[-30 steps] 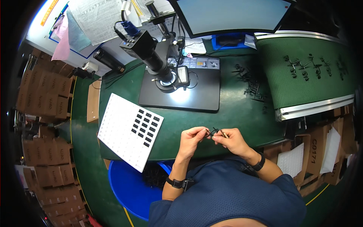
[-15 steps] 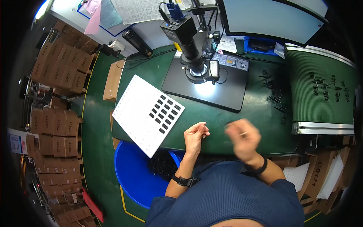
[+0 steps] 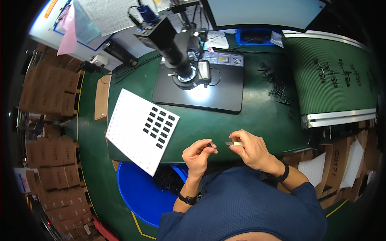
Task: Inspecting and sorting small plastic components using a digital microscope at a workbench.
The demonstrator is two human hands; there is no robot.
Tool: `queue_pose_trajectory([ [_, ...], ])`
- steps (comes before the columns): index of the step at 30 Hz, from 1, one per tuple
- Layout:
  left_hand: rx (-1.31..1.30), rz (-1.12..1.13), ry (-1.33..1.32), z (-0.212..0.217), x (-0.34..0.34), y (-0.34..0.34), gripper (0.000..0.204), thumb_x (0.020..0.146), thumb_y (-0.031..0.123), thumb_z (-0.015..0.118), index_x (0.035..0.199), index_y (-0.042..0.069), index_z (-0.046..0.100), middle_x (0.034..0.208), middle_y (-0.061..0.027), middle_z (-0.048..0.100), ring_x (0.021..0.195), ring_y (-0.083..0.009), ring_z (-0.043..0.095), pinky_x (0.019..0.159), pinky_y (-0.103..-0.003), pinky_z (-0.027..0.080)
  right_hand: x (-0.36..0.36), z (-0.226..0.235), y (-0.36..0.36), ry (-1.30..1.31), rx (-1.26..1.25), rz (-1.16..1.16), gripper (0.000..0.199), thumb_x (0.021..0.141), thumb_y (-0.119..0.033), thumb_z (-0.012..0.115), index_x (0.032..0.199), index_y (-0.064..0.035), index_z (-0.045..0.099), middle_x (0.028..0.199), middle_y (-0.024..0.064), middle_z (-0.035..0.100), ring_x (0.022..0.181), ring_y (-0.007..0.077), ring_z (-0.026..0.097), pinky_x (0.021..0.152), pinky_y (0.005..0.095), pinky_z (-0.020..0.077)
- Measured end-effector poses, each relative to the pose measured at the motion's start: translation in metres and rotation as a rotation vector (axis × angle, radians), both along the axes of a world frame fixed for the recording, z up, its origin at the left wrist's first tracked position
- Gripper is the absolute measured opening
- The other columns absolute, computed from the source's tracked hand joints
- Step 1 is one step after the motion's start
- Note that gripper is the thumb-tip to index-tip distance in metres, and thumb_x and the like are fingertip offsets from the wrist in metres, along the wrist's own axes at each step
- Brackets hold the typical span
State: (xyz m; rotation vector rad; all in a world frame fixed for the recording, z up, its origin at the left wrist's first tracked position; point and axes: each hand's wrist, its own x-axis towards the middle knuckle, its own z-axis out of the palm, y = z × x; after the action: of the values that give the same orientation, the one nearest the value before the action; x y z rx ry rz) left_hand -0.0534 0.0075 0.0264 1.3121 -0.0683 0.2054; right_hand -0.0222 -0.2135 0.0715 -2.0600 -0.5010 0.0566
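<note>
Over the front of the green table, my left hand pinches a small black part between thumb and fingertips. Facing it, my right hand grips a small knife with a pale handle, its short blade pointing toward the part. A gap separates blade and part. Left of my hands lies a white tray with several small black pieces set in rows at its right side. Most of the black part is covered by my fingers.
A microscope on a black base stands behind my hands. Black moulded sprues lie right of it, and more rest on a green conveyor. A blue bin with black scraps is below the tray.
My right hand has moved left and down toward my left hand, and the knife now shows clearly. The whole view has shifted, so the table things sit further left.
</note>
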Motion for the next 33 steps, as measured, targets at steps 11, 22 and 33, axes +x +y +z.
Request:
queue_pose_trajectory([
  [11, 0.091, -0.158, -0.053, 0.021, 0.014, -0.006, 0.026, 0.081, -0.012, 0.080, 0.107, -0.008, 0.075, 0.087, -0.0167, 0.073, 0.072, -0.0218, 0.072, 0.063, -0.029, 0.060, 0.003, 0.014, -0.005, -0.382, 0.013, 0.043, 0.022, 0.086, -0.022, 0.082, 0.098, -0.0049, 0.074, 0.087, 0.0042, 0.067, 0.075, 0.0201, 0.065, 0.062, 0.0347, 0.0526],
  [22, 0.256, -0.116, -0.103, 0.020, 0.016, -0.008, 0.029, 0.075, -0.014, 0.081, 0.103, -0.007, 0.077, 0.088, -0.0149, 0.073, 0.073, -0.0189, 0.070, 0.065, -0.028, 0.056, 0.007, 0.010, -0.006, -0.415, 0.009, 0.087, 0.022, 0.085, -0.021, 0.082, 0.098, -0.0052, 0.074, 0.085, 0.0033, 0.067, 0.074, 0.0200, 0.064, 0.063, 0.0343, 0.0523],
  [33, 0.248, -0.136, -0.100, 0.023, 0.019, -0.012, 0.028, 0.076, -0.013, 0.081, 0.103, -0.007, 0.078, 0.089, -0.0149, 0.075, 0.076, -0.0188, 0.073, 0.068, -0.028, 0.059, 0.009, 0.014, -0.008, -0.417, 0.037, 0.084, 0.020, 0.086, -0.021, 0.082, 0.096, -0.0046, 0.075, 0.084, 0.0032, 0.067, 0.072, 0.0192, 0.062, 0.061, 0.0336, 0.0523],
])
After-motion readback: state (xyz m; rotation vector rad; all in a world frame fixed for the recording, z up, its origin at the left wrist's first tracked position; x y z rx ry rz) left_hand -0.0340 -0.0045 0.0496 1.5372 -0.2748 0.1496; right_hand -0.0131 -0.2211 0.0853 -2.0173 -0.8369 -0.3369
